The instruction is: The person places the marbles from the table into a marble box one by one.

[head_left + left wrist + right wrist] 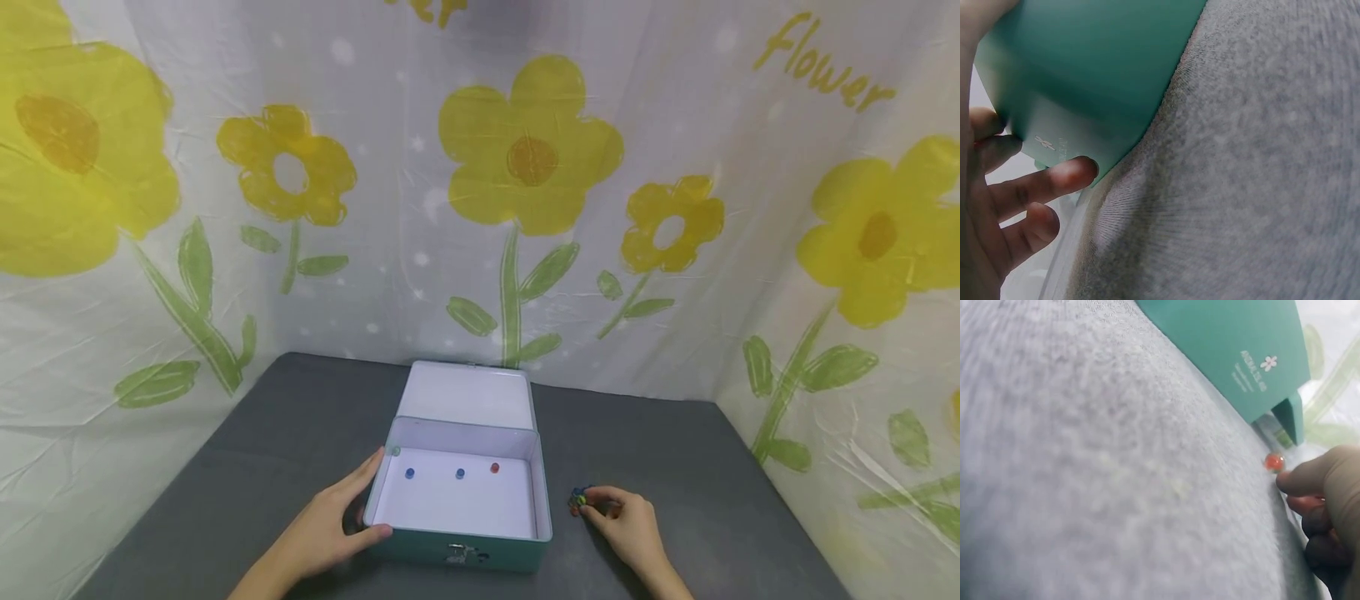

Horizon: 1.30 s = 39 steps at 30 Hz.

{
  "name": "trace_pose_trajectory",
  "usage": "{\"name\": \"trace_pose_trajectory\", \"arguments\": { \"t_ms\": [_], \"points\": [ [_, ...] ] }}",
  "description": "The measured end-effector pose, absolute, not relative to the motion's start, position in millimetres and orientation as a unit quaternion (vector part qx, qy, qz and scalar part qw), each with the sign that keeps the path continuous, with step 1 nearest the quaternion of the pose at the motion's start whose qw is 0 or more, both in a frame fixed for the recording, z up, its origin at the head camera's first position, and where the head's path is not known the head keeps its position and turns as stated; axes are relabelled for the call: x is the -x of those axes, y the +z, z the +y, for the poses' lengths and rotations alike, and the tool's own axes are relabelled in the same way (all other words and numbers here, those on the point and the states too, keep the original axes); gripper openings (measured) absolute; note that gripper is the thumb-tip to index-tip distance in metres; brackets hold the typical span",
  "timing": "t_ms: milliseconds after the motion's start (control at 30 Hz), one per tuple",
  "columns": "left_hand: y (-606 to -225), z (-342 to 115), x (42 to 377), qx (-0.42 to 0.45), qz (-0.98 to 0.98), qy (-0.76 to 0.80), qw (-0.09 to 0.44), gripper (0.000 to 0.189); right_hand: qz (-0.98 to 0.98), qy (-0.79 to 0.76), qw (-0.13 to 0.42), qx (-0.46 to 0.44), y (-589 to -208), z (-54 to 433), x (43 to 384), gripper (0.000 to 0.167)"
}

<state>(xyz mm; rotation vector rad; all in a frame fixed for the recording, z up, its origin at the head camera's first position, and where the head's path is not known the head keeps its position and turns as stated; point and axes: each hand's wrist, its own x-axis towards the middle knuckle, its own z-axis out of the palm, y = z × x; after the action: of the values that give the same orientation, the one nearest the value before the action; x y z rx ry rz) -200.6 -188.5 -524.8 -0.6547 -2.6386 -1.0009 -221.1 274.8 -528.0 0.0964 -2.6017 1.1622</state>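
Left hand: the left hand (326, 525) spreads along the left side of the green box, its thumb at the front left corner and its other fingers against the left wall, loosely bent rather than clenched.
Right hand: the right hand (628, 529) is to the right of the box, thumb and forefinger brought close together at a small bead cluster; whether they pinch a bead is hard to tell at this size.
Box front: the green box (517, 547) stands upright on the worktop, with a metal clasp (456, 547) and a small printed picture on its near wall.
Bead cluster: the bead cluster (575, 502), with blue, red and yellow-green in it, lies on the worktop near the box's right wall; the right wrist view shows a red-orange bead (1274, 462) just beside a fingertip.
Inside the box: four beads lie well apart on the white floor, two blue ones (460, 473), a red one (495, 468) to their right, and a pale green one (396, 451) in the far left corner.
Lid: the lid (465, 396) is open, tipped back behind the box, white inside.
Worktop: dark grey cloth covers the worktop (697, 475).
Backdrop: a white sheet (390, 308) with yellow flowers.
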Motion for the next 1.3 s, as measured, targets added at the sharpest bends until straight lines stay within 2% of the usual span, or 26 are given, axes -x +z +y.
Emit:
{"name": "trace_pose_trajectory", "arguments": {
  "t_ms": [567, 1000, 1300],
  "points": [
    [-524.8, -189.1, 201.3, 0.225, -0.902, -0.35, 0.116, 0.099, -0.903, 0.405, 0.143, -0.027, -522.6, 274.2, 218.8, 0.013],
    [-514.2, -186.0, 204.0, 0.231, -0.903, -0.345, 0.111, 0.101, -0.885, 0.425, 0.191, -0.015, -505.1, 276.7, 208.6, 0.011],
    [-522.8, -190.4, 201.8, 0.223, -0.905, -0.347, 0.107, 0.101, -0.872, 0.449, 0.193, -0.013, -492.7, 275.4, 204.5, 0.011]
  ]
}}
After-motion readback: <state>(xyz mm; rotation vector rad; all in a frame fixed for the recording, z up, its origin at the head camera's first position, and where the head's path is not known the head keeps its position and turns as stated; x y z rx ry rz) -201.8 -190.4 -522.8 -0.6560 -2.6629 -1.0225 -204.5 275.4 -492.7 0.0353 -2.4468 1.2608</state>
